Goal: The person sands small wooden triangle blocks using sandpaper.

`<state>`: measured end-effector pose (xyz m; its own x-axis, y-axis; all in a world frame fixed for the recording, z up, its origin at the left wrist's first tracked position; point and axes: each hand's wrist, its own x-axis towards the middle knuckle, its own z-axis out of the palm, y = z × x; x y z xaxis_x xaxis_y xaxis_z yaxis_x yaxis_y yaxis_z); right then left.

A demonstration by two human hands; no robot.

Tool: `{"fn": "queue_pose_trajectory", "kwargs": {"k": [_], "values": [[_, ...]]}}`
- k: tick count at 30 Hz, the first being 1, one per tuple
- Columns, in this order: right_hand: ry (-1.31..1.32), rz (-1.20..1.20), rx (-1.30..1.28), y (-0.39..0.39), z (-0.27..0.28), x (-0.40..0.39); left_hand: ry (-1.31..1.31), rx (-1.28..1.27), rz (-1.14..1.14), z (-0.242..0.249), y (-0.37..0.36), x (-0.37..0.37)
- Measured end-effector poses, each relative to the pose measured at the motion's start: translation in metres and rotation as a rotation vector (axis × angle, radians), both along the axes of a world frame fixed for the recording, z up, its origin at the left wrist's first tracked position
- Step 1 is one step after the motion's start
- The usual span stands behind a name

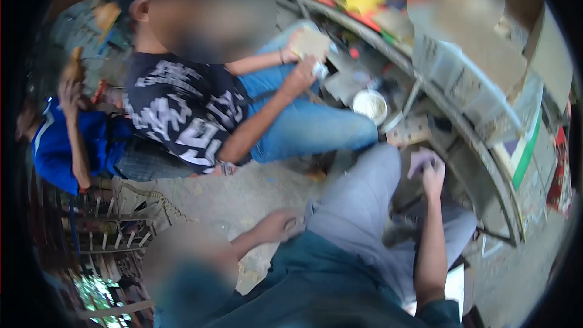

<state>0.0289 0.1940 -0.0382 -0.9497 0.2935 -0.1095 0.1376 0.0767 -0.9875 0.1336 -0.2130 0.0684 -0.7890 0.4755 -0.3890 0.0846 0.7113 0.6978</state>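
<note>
Dark piece [432,163], small and blurred, lies at your right hand [429,173], nearer you than the white tub [369,107] and to its right. Fingers appear curled closed on it. Step in hand, as judged: holding and handling this piece; so small an item calls for a steady pinch. Your left hand [281,225], nearer you than the tub and to its left, is beside your thigh; grip and contents cannot be determined. Left of the tub, a co-worker holds a pale slab [311,45].
</note>
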Motion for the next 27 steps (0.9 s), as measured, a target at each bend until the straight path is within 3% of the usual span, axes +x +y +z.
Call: {"fn": "queue_pose_trajectory", "kwargs": {"k": [1,4,5,7,11,13,15,18,21,23,25,27], "values": [[-0.002,0.04,-0.003,-0.001,-0.005,0.0,0.095,0.119,0.015,-0.014,0.007,-0.011],[-0.004,0.166,-0.03,-0.02,0.022,0.002,-0.127,0.216,0.377,-0.019,0.038,-0.044],[0.034,0.218,-0.03,-0.031,0.036,0.002,-0.176,0.23,0.37,-0.025,0.044,-0.05],[0.007,0.267,-0.046,-0.043,0.034,0.005,0.076,0.31,0.435,-0.036,0.049,-0.055],[-0.04,0.299,0.076,-0.059,0.032,0.01,0.007,0.251,0.435,-0.045,0.041,-0.042],[-0.063,0.294,0.042,-0.06,0.04,0.007,-0.083,0.151,0.503,-0.048,0.035,-0.025],[-0.081,0.309,0.137,-0.059,0.04,0.002,-0.098,0.205,0.579,-0.052,0.037,-0.013],[0.027,0.165,0.248,-0.057,0.018,-0.003,-0.143,0.165,0.667,-0.059,0.032,-0.001],[-0.123,0.009,-0.033,-0.059,0.018,-0.012,-0.122,0.211,0.742,-0.054,0.035,-0.026],[-0.382,-0.04,-0.239,-0.055,0.026,-0.017,-0.049,0.255,0.706,-0.046,0.038,-0.043],[-0.453,-0.063,-0.478,-0.051,0.018,-0.021,0.065,0.297,0.666,-0.048,0.04,-0.057],[-0.468,-0.007,-0.548,-0.042,0.016,-0.023,0.155,0.337,0.609,-0.045,0.044,-0.07]]}}
